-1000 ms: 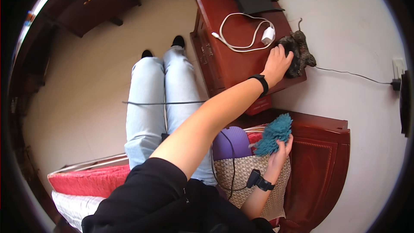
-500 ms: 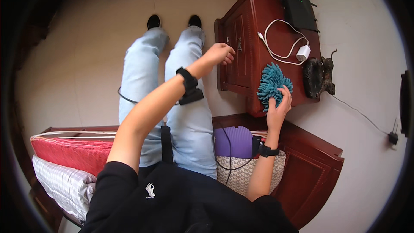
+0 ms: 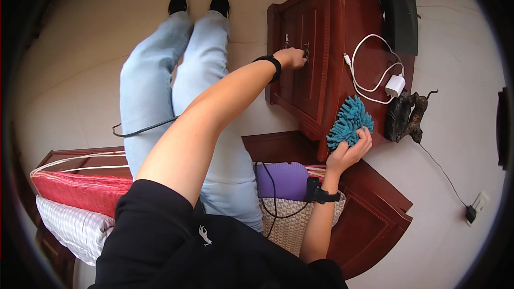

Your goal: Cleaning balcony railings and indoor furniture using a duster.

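Note:
My left hand (image 3: 292,58) reaches out to the front of a red-brown wooden cabinet (image 3: 316,96), and its fingers are closed on the small metal door handle (image 3: 306,53). A black band sits on that wrist. My right hand (image 3: 348,152) grips a teal shaggy dusting cloth (image 3: 349,121) and presses it against the near edge of the cabinet top. On the top lie a white charger with a looped cable (image 3: 395,84), a dark animal figurine (image 3: 407,115) and a flat black box (image 3: 399,10).
My legs in light blue jeans and black shoes stand left of the cabinet. A woven basket (image 3: 292,230) holding a purple item (image 3: 284,179) sits below my right arm, beside a lower wooden cabinet (image 3: 375,214). Red and striped fabric (image 3: 80,192) lies at the left. A plug (image 3: 472,213) sits in a wall socket.
My left hand has left the figurine on the cabinet top and come down to the door handle. My right hand has raised the teal cloth up to the cabinet's edge.

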